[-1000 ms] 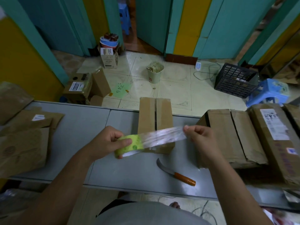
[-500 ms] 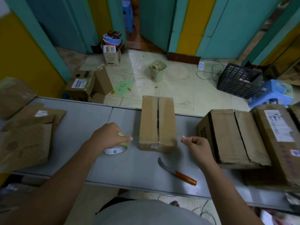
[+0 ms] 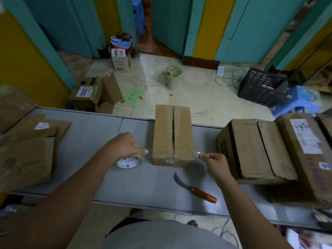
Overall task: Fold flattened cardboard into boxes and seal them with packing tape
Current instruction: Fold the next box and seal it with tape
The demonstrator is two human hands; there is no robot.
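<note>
Left hand (image 3: pixel 124 147) grips tape roll (image 3: pixel 129 162) left of box (image 3: pixel 172 135); right hand (image 3: pixel 214 163) pinches tape end (image 3: pixel 198 154) off its near-right corner; knife (image 3: pixel 195 189) by table (image 3: pixel 80 141) edge.

Gripping a tape roll (image 3: pixel 129 161) with the left hand (image 3: pixel 124 147), left of a narrow closed box (image 3: pixel 172 135) overhanging the worktop's (image 3: pixel 86 141) far edge. Pinching a clear tape end (image 3: pixel 199 154) in right hand (image 3: pixel 214 163) fingers (image 3: pixel 203 156) beside the box's near right corner. Near the front edge, a curved knife (image 3: pixel 195 189). Along the right edge, larger boxes (image 3: pixel 256 150); along the left, flattened cardboard (image 3: pixel 27 155).
</note>
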